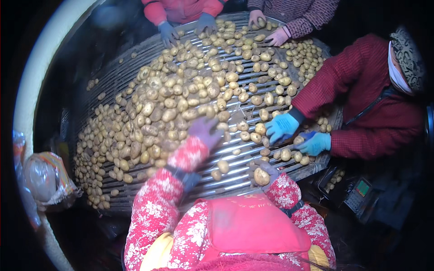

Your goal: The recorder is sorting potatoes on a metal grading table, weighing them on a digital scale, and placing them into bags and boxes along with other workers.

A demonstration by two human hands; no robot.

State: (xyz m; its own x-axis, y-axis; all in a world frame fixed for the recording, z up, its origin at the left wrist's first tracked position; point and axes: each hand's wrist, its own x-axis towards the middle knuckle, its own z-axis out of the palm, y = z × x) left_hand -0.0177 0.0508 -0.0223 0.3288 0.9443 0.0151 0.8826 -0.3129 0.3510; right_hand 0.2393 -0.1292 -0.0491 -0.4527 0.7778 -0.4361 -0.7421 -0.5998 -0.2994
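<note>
A heap of potatoes [162, 105] covers much of a slatted metal sorting table [210, 189]. My left hand [205, 132], in a purple-grey glove and blurred, is at the near edge of the heap with its fingers apart. Nothing shows in its grip. My right hand [270, 172], also gloved, is near the table's front edge at the right. Its fingers curl around a light brown potato [261, 176]. Two loose potatoes [222, 166] rest on the slats between my hands.
At the right, a co-worker's blue gloves [283, 128] are among potatoes near my right hand. Across the table are another person's grey gloves [168, 34] and another's pink gloves [278, 36]. A weighing-scale-like device [357, 194] with a lit display stands lower right. A plastic bag [47, 176] hangs left.
</note>
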